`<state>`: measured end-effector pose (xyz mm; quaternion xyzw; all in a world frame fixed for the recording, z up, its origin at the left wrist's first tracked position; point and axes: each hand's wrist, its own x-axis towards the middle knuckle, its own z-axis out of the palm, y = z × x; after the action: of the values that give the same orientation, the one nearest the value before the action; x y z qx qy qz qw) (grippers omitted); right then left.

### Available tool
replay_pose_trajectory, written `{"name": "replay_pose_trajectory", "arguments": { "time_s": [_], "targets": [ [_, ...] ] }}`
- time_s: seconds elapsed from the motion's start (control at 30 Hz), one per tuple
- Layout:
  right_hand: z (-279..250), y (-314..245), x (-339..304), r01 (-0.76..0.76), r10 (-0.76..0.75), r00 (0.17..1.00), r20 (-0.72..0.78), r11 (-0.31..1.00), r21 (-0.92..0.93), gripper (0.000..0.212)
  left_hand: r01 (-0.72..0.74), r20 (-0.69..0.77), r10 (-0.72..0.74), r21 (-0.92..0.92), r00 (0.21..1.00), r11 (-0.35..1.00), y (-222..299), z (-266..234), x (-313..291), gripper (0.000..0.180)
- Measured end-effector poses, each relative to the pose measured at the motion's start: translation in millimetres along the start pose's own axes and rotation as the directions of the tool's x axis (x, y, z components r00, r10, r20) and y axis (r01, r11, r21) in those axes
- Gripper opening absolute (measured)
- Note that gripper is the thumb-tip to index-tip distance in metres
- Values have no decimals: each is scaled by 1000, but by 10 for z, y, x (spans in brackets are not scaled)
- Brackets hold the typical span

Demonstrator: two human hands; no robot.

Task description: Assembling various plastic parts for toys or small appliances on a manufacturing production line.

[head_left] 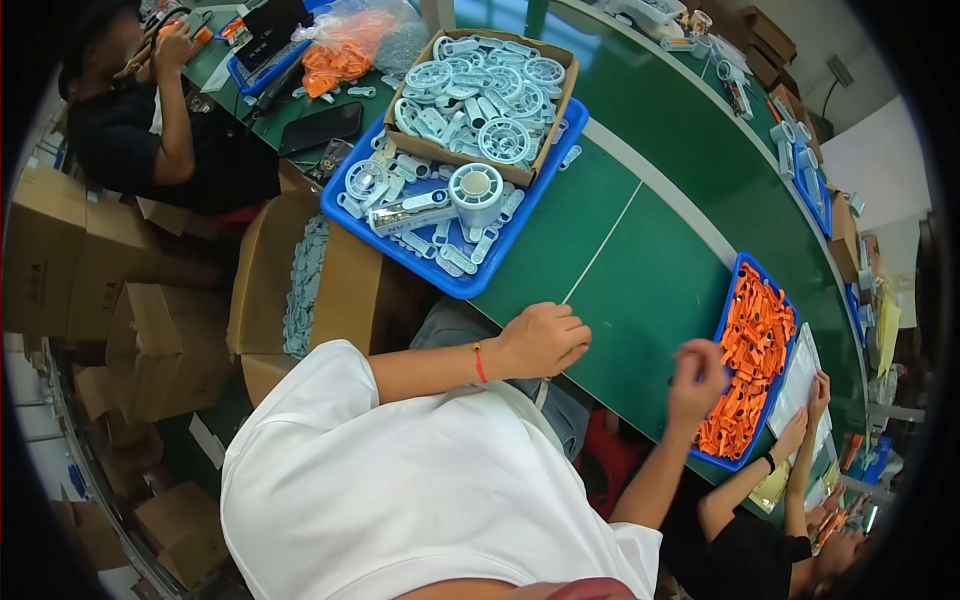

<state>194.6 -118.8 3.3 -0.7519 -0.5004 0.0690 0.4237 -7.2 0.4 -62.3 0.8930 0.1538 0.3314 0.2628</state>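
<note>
My left hand [546, 341], with a red string bracelet at its wrist, rests closed at the near edge of the green table. Its fingers are curled under, hiding whatever may be in them. Beside the blue tray of orange plastic parts [748, 358], my right hand [697, 380] is raised and smeared by motion, so its grip is unclear. Left of centre, another blue tray [462, 286] holds loose pale blue plastic parts. Over its far side sits a cardboard box [562, 85] full of round and long pale blue pieces. A pale blue fan-like device [476, 195] lies in that tray.
A co-worker [130, 150] sits at the far left, near a black phone [321, 128] and a bag of orange parts [350, 50]. Another person's hands [803, 415] work at the right. An open carton [262, 270] and stacked boxes [160, 335] stand at my left.
</note>
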Motion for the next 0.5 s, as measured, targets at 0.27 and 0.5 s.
{"name": "replay_pose_trajectory", "arguments": {
  "time_s": [0.27,0.5],
  "targets": [
    [793,62,-282,-128,97,987,127,955,268,8,20,18,-18,-107,1000,994,-61,-48,40,7],
    [662,61,-336,-299,236,952,196,858,417,9,105,124,-115,87,985,991,-184,-150,87,18]
  ]
}}
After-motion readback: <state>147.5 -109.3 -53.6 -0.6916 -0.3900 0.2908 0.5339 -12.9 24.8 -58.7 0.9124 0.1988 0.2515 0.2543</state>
